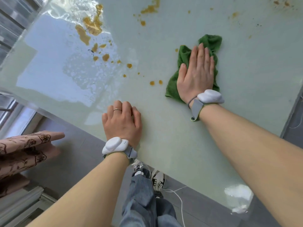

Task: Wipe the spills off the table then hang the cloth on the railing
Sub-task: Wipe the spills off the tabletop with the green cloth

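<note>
two hands busy: right hand (196, 74) is pressing the crumpled green terry cloth (211, 41) flat-fingered, centre right of the pale glass table (172, 145); left hand (122, 122) is bracing, fingers curled, empty. orange-brown spills (91, 27) are waiting upper left.

Hands: two, the left hand (122, 122) and the right hand (196, 74).
Cloth (185, 55): one, green.
Table (180, 145): one, with a glossy pale top.
Spills (92, 25): orange-brown and too many to count exactly, with a few large patches and well over a dozen small drops.
Wristbands: two, a left wristband (114, 145) and a right wristband (210, 96).
Ring (117, 109): one.
Shoes: two, one shoe (138, 167) beside the other shoe (158, 179).
Cord (181, 205): one, white.
Patterned fabric (24, 149): one piece.
</note>
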Available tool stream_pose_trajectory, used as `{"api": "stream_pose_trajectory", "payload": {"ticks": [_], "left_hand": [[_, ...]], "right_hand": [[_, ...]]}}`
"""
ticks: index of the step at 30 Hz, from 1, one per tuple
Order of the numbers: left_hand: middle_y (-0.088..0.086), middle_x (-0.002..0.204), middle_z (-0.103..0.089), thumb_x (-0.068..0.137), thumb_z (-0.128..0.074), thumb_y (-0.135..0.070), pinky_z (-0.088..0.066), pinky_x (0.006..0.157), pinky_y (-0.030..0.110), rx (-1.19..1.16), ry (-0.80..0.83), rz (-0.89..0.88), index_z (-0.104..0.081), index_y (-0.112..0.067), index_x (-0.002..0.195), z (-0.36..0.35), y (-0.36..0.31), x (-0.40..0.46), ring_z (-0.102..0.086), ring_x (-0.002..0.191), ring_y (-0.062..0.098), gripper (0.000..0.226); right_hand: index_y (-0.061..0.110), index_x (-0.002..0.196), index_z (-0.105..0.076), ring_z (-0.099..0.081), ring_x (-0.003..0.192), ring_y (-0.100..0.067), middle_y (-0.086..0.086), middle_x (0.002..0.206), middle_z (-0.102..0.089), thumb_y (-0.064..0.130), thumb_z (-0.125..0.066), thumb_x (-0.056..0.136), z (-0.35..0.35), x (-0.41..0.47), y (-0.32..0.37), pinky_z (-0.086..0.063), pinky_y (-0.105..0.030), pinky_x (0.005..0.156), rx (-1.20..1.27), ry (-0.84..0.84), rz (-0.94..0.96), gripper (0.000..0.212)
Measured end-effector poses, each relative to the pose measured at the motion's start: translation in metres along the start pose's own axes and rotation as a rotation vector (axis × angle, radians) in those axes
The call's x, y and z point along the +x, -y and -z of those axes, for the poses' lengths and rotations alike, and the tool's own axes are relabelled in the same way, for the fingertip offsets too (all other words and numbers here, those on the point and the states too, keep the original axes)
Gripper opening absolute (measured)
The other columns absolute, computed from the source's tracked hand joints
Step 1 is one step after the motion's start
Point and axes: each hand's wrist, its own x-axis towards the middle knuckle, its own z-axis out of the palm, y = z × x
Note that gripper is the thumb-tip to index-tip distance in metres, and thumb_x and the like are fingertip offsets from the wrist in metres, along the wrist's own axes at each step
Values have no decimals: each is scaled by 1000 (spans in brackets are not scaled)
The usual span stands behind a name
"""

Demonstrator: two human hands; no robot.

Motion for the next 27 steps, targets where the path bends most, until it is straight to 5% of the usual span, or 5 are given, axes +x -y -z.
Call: {"api": "stream_pose_trajectory", "payload": {"ticks": [4, 11, 16, 23, 27], "left_hand": [[9, 84, -51, 96, -42, -27, -35, 70, 43, 31, -9, -14, -46, -12, 80, 1, -2, -1, -47, 78, 32, 22], [9, 86, -52, 95, -41, -28, -31, 72, 42, 45, 14, -5, -46, -12, 80, 4, -3, 0, -45, 80, 32, 21], [8, 84, -50, 95, -41, -27, -30, 71, 40, 36, 9, -6, -46, -12, 81, 3, -3, 1, -44, 78, 31, 21], [7, 83, -49, 94, -44, -27, -28, 70, 39, 32, 26, -4, -46, -13, 80, 3, -2, 0, -43, 77, 31, 20], [7, 84, -49, 94, -43, -27, -29, 69, 40, 50, 26, -8, -47, -12, 81, 4, -2, -1, -43, 77, 31, 20]], "right_hand": [[1, 160, -20, -15, 157, -32, -18, 169, -17, 39, -24, 102, 4, -6, 3, -8, -45, 129, 4, 23, 96, 70], [2, 159, -26, -15, 158, -30, -17, 168, -19, 37, -36, 104, 12, -112, 16, -14, -47, 129, 58, 137, 595, 66], [8, 160, -28, -19, 157, -28, -13, 168, -22, 39, -36, 103, 14, -75, -10, -14, -44, 129, 52, 196, 790, 65], [9, 161, -23, -18, 157, -28, -13, 169, -20, 40, -25, 102, 5, 50, -5, -9, -42, 129, 20, 42, 240, 66], [6, 162, -17, -12, 158, -29, -14, 170, -14, 40, -23, 102, 5, 46, 16, -6, -42, 130, 11, 62, 132, 69]]}}
